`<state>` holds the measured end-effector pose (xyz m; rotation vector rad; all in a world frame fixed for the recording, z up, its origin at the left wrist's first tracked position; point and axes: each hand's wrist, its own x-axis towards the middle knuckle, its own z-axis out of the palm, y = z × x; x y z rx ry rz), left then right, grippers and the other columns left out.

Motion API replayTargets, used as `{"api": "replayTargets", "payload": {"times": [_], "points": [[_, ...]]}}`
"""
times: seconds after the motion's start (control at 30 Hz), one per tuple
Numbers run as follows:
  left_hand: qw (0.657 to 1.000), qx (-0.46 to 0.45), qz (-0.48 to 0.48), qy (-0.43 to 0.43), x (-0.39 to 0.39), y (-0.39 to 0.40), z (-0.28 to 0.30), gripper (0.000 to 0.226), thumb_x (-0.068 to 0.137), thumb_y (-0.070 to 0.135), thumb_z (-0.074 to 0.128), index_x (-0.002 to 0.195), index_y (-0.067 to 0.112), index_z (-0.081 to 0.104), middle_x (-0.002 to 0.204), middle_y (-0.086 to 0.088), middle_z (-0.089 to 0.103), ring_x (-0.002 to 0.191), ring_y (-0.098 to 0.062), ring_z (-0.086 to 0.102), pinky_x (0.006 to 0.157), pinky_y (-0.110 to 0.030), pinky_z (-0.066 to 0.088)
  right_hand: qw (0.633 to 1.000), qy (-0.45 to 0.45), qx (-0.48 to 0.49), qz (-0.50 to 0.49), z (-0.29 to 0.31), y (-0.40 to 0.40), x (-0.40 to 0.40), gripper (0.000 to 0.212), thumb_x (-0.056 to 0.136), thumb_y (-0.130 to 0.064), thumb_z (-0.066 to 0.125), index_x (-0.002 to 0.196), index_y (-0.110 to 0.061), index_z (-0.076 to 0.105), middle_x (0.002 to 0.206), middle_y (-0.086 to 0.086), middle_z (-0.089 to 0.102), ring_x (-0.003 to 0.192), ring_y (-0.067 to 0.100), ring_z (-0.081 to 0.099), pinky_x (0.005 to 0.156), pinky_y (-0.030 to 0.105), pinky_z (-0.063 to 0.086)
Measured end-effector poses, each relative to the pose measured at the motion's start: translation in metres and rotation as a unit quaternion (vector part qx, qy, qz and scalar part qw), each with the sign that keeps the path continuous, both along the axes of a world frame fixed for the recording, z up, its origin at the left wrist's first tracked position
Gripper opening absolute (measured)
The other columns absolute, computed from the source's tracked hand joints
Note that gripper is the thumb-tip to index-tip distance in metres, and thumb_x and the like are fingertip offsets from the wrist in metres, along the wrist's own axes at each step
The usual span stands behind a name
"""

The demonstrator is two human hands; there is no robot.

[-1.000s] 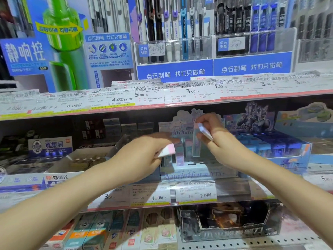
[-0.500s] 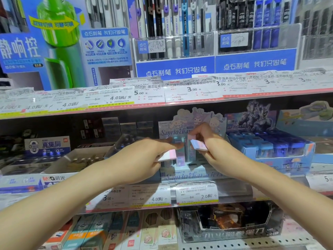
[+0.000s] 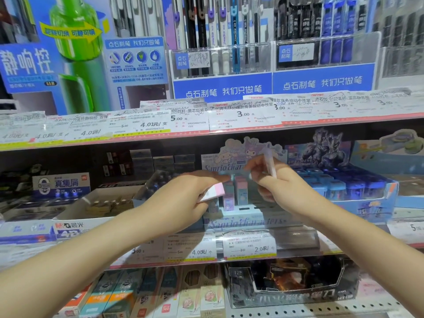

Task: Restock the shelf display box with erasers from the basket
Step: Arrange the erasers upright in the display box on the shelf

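Shelf [image 3: 229,260]: price tags [image 3: 250,245], pens [image 3: 220,37].

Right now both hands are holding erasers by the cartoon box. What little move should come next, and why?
Probably the right hand should tip its eraser upright and lower it into the display box. That eraser is raised just above the box, where a few erasers already stand on end with room beside them. The left hand holds a pink and white eraser that can wait its turn.
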<state>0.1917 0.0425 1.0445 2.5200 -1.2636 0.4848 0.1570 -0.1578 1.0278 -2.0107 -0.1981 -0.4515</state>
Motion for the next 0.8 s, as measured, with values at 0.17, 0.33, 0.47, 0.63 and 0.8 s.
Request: {"api": "replayTargets", "payload": {"times": [0.17, 0.33, 0.47, 0.63, 0.8], "points": [[0.984, -0.173, -0.025, 0.016, -0.004, -0.005, -0.005, 0.010, 0.084, 0.009, 0.060, 0.075, 0.006, 0.063, 0.059, -0.004, 0.055, 0.051, -0.006, 0.042, 0.050, -0.019, 0.030, 0.999, -0.003, -0.034, -0.005, -0.004, 0.013, -0.012, 0.014, 0.090, -0.001, 0.042, 0.088, -0.012, 0.050, 0.060, 0.001, 0.045, 0.045, 0.015, 0.040, 0.044, 0.025, 0.032], [0.910, -0.332, -0.084, 0.233, -0.024, -0.018, -0.001, 0.020, 0.072, 0.019, 0.075, 0.069, 0.001, 0.067, 0.048, 0.001, 0.059, 0.036, -0.004, 0.040, 0.039, -0.011, 0.031, 0.963, -0.044, -0.246, -0.096, -0.010, 0.026, -0.023, 0.020, 0.090, -0.009, 0.042, 0.079, -0.024, 0.035, 0.067, -0.001, 0.041, 0.058, 0.017, 0.042, 0.050, 0.032, 0.032], [0.860, -0.391, -0.081, 0.317, -0.026, -0.022, -0.002, 0.014, 0.076, 0.015, 0.071, 0.080, 0.001, 0.071, 0.053, -0.016, 0.063, 0.027, -0.004, 0.033, 0.032, -0.012, 0.024, 0.948, -0.074, -0.281, -0.128, -0.011, 0.035, -0.025, 0.027, 0.089, -0.010, 0.042, 0.073, -0.024, 0.025, 0.065, -0.005, 0.036, 0.057, 0.015, 0.039, 0.049, 0.025, 0.029], [0.850, -0.388, -0.045, 0.352, -0.019, -0.019, -0.001, 0.007, 0.084, 0.006, 0.063, 0.082, 0.001, 0.068, 0.028, 0.004, 0.043, 0.027, -0.007, 0.024, 0.033, -0.015, 0.018, 0.966, -0.086, -0.242, -0.013, -0.012, 0.033, -0.029, 0.020, 0.086, -0.032, 0.054, 0.094, -0.020, 0.040, 0.081, -0.001, 0.055, 0.074, 0.022, 0.054, 0.062, 0.036, 0.045], [0.868, -0.342, -0.032, 0.360, -0.011, -0.010, 0.003, 0.006, 0.080, 0.010, 0.068, 0.075, 0.009, 0.070, 0.032, 0.005, 0.040, 0.028, -0.010, 0.024, 0.033, -0.014, 0.018, 0.984, -0.095, -0.118, 0.092, -0.001, 0.025, -0.031, 0.043, 0.084, -0.013, 0.063, 0.118, -0.028, 0.041, 0.090, -0.008, 0.058, 0.074, 0.011, 0.057, 0.073, 0.035, 0.052]]}}
